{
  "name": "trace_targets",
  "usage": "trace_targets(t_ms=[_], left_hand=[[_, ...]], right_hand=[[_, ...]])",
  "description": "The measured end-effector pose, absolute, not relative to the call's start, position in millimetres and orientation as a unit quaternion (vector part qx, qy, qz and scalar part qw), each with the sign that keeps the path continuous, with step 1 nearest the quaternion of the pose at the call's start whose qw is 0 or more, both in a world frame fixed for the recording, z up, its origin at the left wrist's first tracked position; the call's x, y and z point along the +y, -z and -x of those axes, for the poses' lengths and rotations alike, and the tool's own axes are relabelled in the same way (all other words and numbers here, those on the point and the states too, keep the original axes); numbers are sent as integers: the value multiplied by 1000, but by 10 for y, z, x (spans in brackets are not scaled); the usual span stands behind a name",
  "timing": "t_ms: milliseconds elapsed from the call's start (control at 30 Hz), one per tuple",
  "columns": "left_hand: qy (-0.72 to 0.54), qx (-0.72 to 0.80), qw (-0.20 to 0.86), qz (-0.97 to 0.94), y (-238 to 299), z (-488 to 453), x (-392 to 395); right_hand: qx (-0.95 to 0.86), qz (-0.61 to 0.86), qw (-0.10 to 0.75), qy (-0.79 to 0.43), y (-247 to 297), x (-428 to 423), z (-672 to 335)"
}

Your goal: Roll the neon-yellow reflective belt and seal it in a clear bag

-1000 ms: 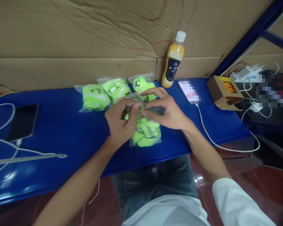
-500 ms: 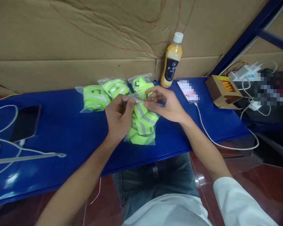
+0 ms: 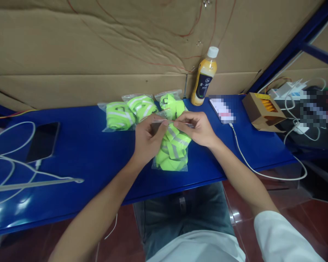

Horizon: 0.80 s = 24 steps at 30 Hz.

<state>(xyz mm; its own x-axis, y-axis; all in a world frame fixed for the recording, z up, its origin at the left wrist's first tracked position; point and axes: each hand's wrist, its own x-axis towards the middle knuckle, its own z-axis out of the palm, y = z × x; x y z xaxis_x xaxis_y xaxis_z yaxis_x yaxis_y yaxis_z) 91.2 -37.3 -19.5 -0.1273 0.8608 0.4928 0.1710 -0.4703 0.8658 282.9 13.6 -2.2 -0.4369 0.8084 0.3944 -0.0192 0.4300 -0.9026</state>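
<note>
- Long blue metal workbench [image 3: 93,153] against a brown cardboard wall [image 3: 98,54]; we sit at its front edge.
- Three sealed clear bags of fluorescent yellow-green reflective strapping [image 3: 138,109] lie in a row at the back, just beyond the hands.
- Yellow drink bottle with white cap [image 3: 205,78] stands upright at the wall, well apart from the work.
- Work piece: a clear plastic zip bag stuffed with yellow-green reflective strapping [image 3: 172,153], bottom resting on the bench, top lifted between the hands.
- Left hand [image 3: 147,140] pinches the bag's top edge; right hand [image 3: 199,129] pinches the same edge opposite. Both closed on the seal strip.
- Judgement: light, soft, compressible contents; film thin and slippery, so hold at the stiffer zip strip, not the bulging body.
</note>
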Motion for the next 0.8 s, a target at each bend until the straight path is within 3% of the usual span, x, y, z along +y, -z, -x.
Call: trace_targets(t_ms=[433,633,800], left_hand=[[-608,420,312,-597,262,-929,-355],[-612,459,258,-590,272,-902,-357],[-614,430,365,-552,287,-906,-325]], right_hand=[[-693,263,493,-456,115,176,-2771],[-685,280,422,-523,59,199,-2847],[-713,291,449,-453,64,183,-2843]])
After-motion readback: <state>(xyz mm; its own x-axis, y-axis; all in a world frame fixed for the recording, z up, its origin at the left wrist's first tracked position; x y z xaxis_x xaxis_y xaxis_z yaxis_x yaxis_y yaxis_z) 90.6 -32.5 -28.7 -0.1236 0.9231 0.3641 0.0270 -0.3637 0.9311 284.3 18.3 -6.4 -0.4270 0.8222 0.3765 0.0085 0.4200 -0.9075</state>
